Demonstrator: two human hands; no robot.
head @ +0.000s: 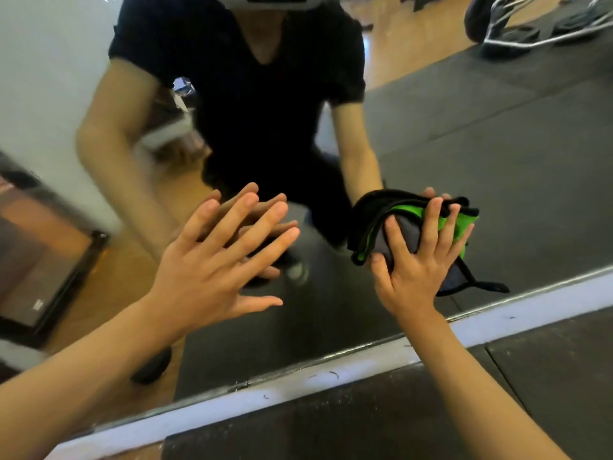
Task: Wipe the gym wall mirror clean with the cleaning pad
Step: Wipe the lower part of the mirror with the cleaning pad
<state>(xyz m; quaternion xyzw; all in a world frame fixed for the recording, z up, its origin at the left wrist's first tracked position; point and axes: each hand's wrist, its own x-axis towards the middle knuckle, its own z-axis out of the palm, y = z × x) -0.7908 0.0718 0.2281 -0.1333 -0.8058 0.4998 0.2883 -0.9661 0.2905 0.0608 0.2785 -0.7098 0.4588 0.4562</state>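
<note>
The person's right hand (419, 260) presses a folded cleaning pad (391, 224) flat against the lower part of the wall mirror (497, 154), its fingers (433, 220) spread wide and straight over the cloth with the thumb lying along the pad's left edge. The pad is green and grey with black trim, bunched in several layers, and a dark strap or corner hangs out from under the hand toward the lower right. The left hand (215, 260) is held up just beside it to the left, palm toward the glass, fingers straight and fanned apart, holding nothing; whether the fingertips actually touch the mirror cannot be told, though their reflection meets them closely. The pad sits a little above the mirror's bottom edge, where a white baseboard strip (331, 376) runs diagonally between the glass and the dark rubber floor mat (365, 426). In the reflection a person in a black short-sleeved shirt crouches facing the glass, with wooden flooring, dark mats and some metal gym equipment (517, 28) at the upper right
</note>
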